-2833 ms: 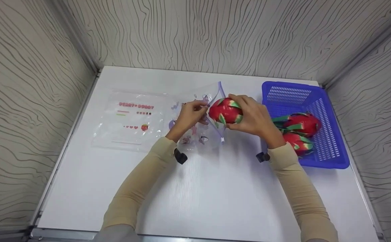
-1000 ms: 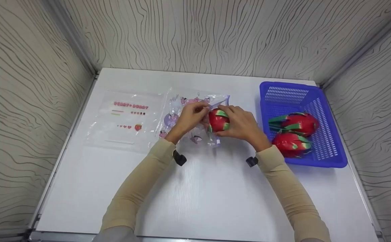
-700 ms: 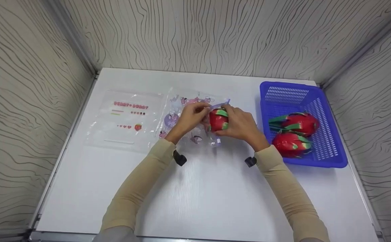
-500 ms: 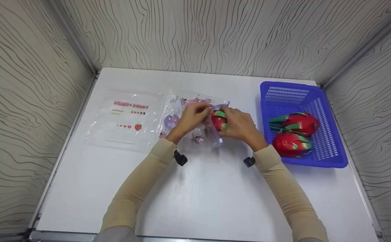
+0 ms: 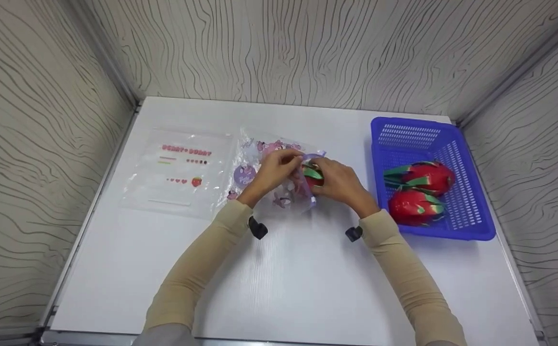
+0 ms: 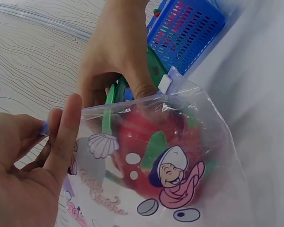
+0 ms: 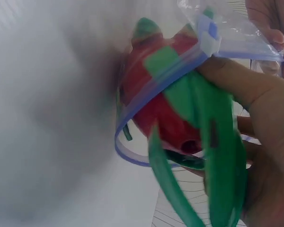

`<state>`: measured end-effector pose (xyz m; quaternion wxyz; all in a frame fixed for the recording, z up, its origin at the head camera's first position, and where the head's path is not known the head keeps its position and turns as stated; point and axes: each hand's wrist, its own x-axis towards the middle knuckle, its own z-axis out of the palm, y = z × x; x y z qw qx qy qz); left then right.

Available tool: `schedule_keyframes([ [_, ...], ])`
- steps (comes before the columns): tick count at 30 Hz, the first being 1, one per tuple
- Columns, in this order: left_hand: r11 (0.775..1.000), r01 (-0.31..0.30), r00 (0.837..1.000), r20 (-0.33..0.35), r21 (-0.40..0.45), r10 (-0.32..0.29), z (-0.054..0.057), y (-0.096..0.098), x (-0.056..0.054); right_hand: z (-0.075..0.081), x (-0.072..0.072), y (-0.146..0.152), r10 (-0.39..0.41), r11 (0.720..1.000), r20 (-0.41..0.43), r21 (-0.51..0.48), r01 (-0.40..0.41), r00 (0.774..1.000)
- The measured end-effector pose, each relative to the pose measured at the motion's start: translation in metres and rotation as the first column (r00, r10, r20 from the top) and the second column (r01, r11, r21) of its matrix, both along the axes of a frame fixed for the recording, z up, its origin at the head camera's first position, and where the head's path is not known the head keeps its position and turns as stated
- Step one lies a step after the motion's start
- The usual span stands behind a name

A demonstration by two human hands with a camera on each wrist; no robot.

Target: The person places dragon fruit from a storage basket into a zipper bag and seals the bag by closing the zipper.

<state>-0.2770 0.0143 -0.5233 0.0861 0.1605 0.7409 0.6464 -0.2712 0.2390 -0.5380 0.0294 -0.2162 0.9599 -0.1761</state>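
A red dragon fruit with green leaf tips [image 7: 156, 113] is mostly inside a clear zip bag with cartoon prints [image 5: 245, 175]. Its leafy end sticks out through the bag's purple-edged mouth. My right hand [image 5: 341, 181] grips the fruit near that end, thumb and fingers curled round it at the opening. My left hand [image 5: 275, 172] pinches the bag's edge between thumb and fingers, at the side of the mouth. Through the film in the left wrist view, the fruit's red body [image 6: 156, 142] shows behind the prints. A white slider [image 6: 165, 83] sits at one end of the zip.
A blue plastic basket [image 5: 483, 202] stands at the right of the white table [image 5: 279, 288], with two more dragon fruits [image 5: 416, 207] in it. Flat on the left lies another clear bag with red lettering [image 5: 178, 168]. Patterned panels [image 5: 288, 53] enclose the table at back and sides.
My right hand has moved left with the dragon fruit, from outside the bag's mouth to mostly inside the bag. The left hand keeps hold of the edge. The basket's fruits stay put.
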Motion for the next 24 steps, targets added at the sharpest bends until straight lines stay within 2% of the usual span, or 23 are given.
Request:
schedule_keyframes([
  [6,1.000,0.005,1.000,-0.002,0.007,-0.005,-0.001,0.002,0.000,-0.003,-0.001,0.003,0.023,0.997,0.063,-0.071,-0.018,0.998],
  [13,1.000,0.000,0.999,-0.039,-0.024,-0.001,-0.003,0.003,0.001,-0.004,-0.001,0.010,0.079,0.985,0.121,-0.164,-0.059,0.989],
  [17,0.999,-0.003,0.999,-0.032,-0.037,0.001,-0.003,0.003,0.002,-0.006,0.001,0.012,0.071,0.986,0.114,-0.156,-0.053,0.991],
  [24,1.000,-0.016,1.000,0.007,0.005,0.016,-0.004,0.004,0.002,-0.009,0.001,0.015,0.084,0.990,0.031,-0.114,-0.080,0.996],
])
